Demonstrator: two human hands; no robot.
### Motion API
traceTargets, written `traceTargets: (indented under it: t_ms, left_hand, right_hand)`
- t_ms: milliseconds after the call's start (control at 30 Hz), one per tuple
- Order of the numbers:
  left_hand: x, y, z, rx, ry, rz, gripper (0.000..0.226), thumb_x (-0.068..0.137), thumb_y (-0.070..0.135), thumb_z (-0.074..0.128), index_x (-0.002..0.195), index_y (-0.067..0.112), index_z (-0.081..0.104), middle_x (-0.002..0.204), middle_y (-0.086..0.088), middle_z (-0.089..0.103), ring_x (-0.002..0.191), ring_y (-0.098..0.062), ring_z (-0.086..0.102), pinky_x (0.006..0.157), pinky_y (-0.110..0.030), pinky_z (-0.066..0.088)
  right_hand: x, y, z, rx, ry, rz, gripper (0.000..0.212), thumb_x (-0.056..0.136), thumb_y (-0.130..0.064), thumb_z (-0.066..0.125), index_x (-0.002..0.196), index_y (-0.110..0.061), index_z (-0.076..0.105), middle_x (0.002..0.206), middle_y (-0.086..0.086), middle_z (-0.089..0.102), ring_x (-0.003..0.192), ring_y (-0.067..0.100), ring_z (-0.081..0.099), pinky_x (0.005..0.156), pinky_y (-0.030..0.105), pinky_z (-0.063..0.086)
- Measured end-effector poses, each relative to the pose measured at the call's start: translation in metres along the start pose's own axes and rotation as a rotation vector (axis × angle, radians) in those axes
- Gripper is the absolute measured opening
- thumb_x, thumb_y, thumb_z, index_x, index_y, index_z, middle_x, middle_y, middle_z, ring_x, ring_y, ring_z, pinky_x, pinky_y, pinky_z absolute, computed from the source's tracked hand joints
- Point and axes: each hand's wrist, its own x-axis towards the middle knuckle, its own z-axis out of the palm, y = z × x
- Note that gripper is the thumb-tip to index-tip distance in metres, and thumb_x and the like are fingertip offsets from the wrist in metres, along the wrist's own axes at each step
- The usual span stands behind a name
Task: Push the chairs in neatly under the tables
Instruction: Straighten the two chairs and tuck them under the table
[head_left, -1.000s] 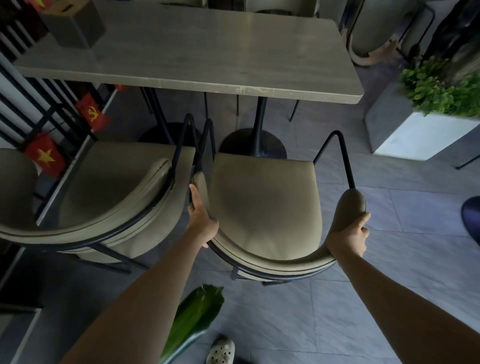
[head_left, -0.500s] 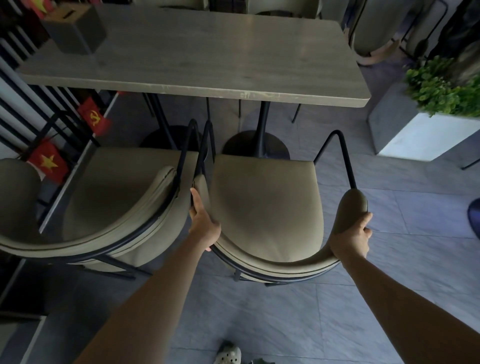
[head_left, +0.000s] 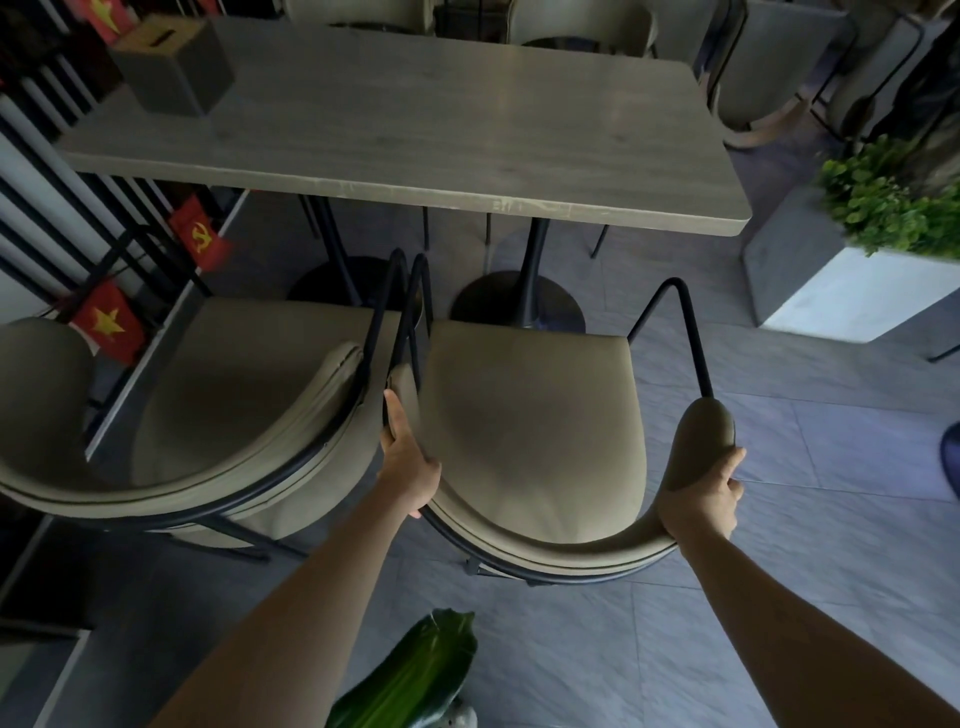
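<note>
An olive padded chair (head_left: 524, 415) with a black metal frame stands in front of the grey wooden table (head_left: 415, 119), its seat short of the table's near edge. My left hand (head_left: 408, 462) grips the left end of its curved backrest. My right hand (head_left: 704, 501) holds the right end of the same backrest. A second matching chair (head_left: 234, 395) stands right beside it on the left, their frames almost touching.
A dark box (head_left: 174, 67) sits on the table's far left corner. A white planter (head_left: 852, 291) with green leaves stands to the right. Black railings with red flags (head_left: 106, 322) line the left side. More chairs (head_left: 576, 23) stand beyond the table. A green leaf (head_left: 415, 675) lies near my feet.
The view has shifted slightly and the table edge sits a little nearer to the chair. Both hands keep the same hold on the backrest. The green leaf shows again at the bottom.
</note>
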Motion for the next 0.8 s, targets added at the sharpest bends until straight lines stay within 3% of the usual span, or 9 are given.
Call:
traceTargets:
  t_ms: [167,333,400,467,500,533,633,733,800]
  left_hand:
    - [0.002,0.0,-0.001,-0.02,-0.034,-0.03,0.109,0.09,-0.005,0.05,0.131,0.058,-0.029,0.159,0.005,-0.008,0.135,-0.044,0.031,0.08,-0.072,0.044]
    - [0.005,-0.001,0.0,0.013,-0.041,-0.033,0.109,0.09,-0.005,0.05,0.133,0.056,-0.028,0.16,0.005,-0.009,0.135,-0.044,0.031,0.081,-0.071,0.044]
    - [0.006,-0.002,0.001,0.032,-0.037,-0.046,0.109,0.09,-0.002,0.053,0.134,0.056,-0.028,0.16,0.005,-0.008,0.124,-0.04,0.044,0.079,-0.065,0.049]
    - [0.006,0.0,0.001,0.091,0.008,-0.04,0.11,0.088,0.004,0.058,0.136,0.051,-0.03,0.16,-0.002,-0.004,0.096,-0.03,0.058,0.076,-0.051,0.055]
    - [0.007,0.0,0.002,0.14,0.03,-0.032,0.111,0.087,0.008,0.06,0.137,0.047,-0.031,0.16,-0.005,-0.002,0.091,-0.029,0.059,0.079,-0.047,0.056]
    - [0.007,0.001,0.003,0.202,0.044,-0.028,0.113,0.086,0.012,0.063,0.138,0.043,-0.033,0.16,-0.007,-0.003,0.099,-0.033,0.059,0.085,-0.047,0.055]
    - [0.003,0.01,0.007,0.439,0.101,-0.02,0.113,0.085,0.022,0.065,0.142,0.03,-0.032,0.159,-0.005,-0.017,0.138,-0.043,0.027,0.108,-0.051,0.037]
    - [-0.001,0.038,0.012,0.545,0.165,0.06,0.109,0.085,0.026,0.065,0.146,0.028,-0.024,0.158,-0.006,-0.023,0.146,-0.041,0.001,0.116,-0.05,0.019]
    - [-0.003,0.068,0.02,0.549,0.154,0.117,0.102,0.086,0.032,0.063,0.149,0.027,-0.017,0.159,-0.006,-0.02,0.147,-0.038,-0.006,0.118,-0.048,0.012]
  right_hand:
    - [0.002,0.003,0.002,-0.005,0.005,-0.003,0.099,0.085,0.001,0.059,0.152,-0.025,-0.009,0.146,0.022,0.029,0.123,0.051,0.044,0.099,0.056,0.04]
    - [0.005,0.004,0.003,-0.016,0.012,-0.001,0.098,0.085,0.001,0.058,0.152,-0.024,-0.009,0.147,0.021,0.029,0.123,0.051,0.044,0.1,0.055,0.04]
    - [0.004,0.004,0.002,-0.044,0.01,0.001,0.098,0.086,-0.001,0.057,0.152,-0.024,-0.011,0.148,0.019,0.028,0.121,0.051,0.045,0.098,0.056,0.04]
    - [0.003,0.002,0.001,-0.077,-0.009,0.007,0.098,0.086,-0.002,0.056,0.151,-0.023,-0.014,0.148,0.019,0.026,0.12,0.05,0.047,0.096,0.056,0.042]
    - [0.003,0.001,-0.001,-0.097,-0.023,0.01,0.097,0.086,-0.002,0.055,0.151,-0.022,-0.015,0.148,0.019,0.024,0.12,0.049,0.047,0.096,0.055,0.042]
    - [0.002,-0.001,-0.002,-0.114,-0.034,0.015,0.097,0.086,-0.002,0.055,0.151,-0.02,-0.015,0.149,0.019,0.021,0.121,0.048,0.046,0.097,0.054,0.042]
    - [0.003,-0.014,-0.012,-0.174,-0.041,-0.008,0.1,0.081,-0.003,0.059,0.151,-0.017,-0.011,0.157,0.014,0.006,0.135,0.042,0.031,0.108,0.052,0.034]
    - [0.004,-0.037,-0.024,-0.235,-0.072,-0.145,0.095,0.08,-0.007,0.055,0.153,-0.021,-0.005,0.161,0.011,-0.001,0.146,0.034,0.013,0.119,0.047,0.018]
    - [0.007,-0.059,-0.035,-0.179,-0.094,-0.216,0.09,0.079,-0.01,0.051,0.154,-0.022,0.001,0.162,0.009,0.006,0.147,0.031,0.016,0.118,0.047,0.021]
